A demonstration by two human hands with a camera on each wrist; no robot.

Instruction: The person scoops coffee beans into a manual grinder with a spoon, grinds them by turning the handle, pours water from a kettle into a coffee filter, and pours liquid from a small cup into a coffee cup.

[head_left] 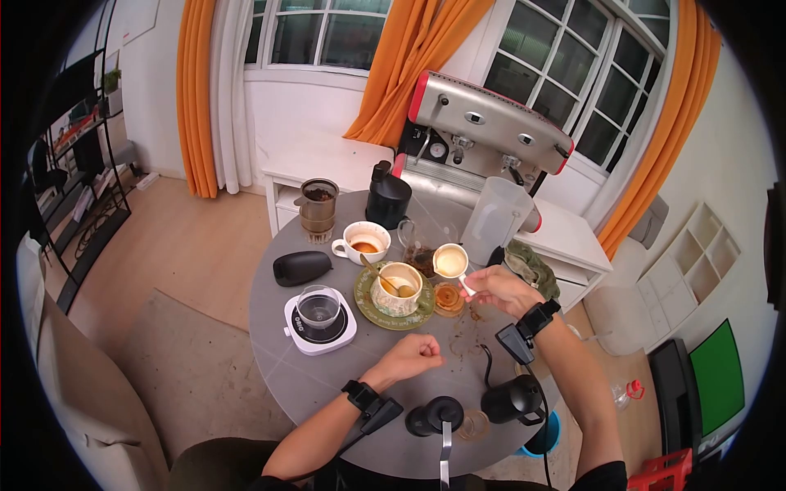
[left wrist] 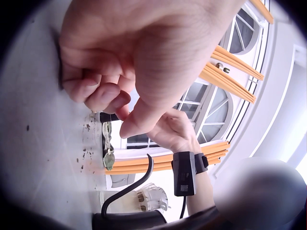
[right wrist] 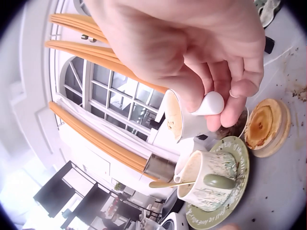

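Observation:
My right hand (head_left: pixel 501 290) pinches the handle of a small white cup (right wrist: pixel 189 122), raised over the table with its pale-stained inside turned toward me. Below it sits a round wooden coaster (right wrist: pixel 268 127) with a brown stain. Just left of that, a patterned cup (right wrist: pixel 211 175) with a green handle stands on a green saucer (head_left: pixel 366 309), and a gold spoon (head_left: pixel 370 267) leans in it. My left hand (head_left: pixel 413 358) is low over the table in front of the saucer, its fingers loosely curled around nothing.
Nearby stand a white scale (head_left: pixel 334 342) with a glass bowl (head_left: pixel 318 309), a white mug (head_left: pixel 352 248), a glass carafe (head_left: pixel 419 258) and a clear plastic jug (head_left: pixel 495 217). Close to me are a black gooseneck kettle (head_left: pixel 512 399) and a hand grinder (head_left: pixel 434 417). Brown spills mark the table.

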